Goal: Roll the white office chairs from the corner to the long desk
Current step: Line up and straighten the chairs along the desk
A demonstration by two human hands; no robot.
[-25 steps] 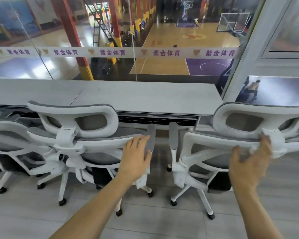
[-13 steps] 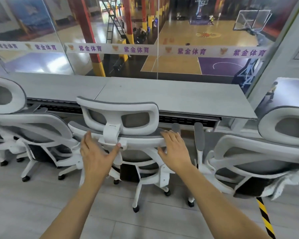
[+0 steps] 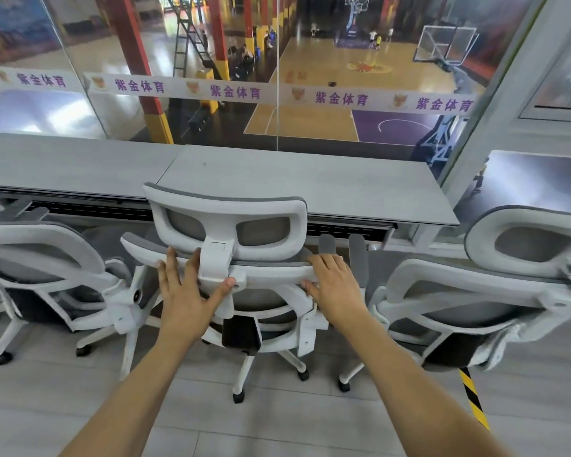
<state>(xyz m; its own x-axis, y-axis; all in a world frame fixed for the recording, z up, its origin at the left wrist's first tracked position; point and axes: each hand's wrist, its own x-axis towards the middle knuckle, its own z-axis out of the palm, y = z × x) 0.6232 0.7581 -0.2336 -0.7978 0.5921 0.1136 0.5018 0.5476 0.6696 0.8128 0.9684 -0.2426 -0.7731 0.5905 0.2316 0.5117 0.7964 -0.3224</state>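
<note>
Both bare forearms reach toward 12 o'clock. The left hand (image 3: 187, 291) lies flat, fingers spread, thumb toward 3 o'clock. The right hand (image 3: 335, 285) grips the white mesh office chair (image 3: 271, 274), thumb beneath.

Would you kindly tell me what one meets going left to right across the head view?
Left chair → left hand → right hand → right chair; the middle chair spans both hands, so unplaced.

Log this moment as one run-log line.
left hand: flat on middle chair backrest | right hand: grips backrest top | middle chair: facing long desk
</note>
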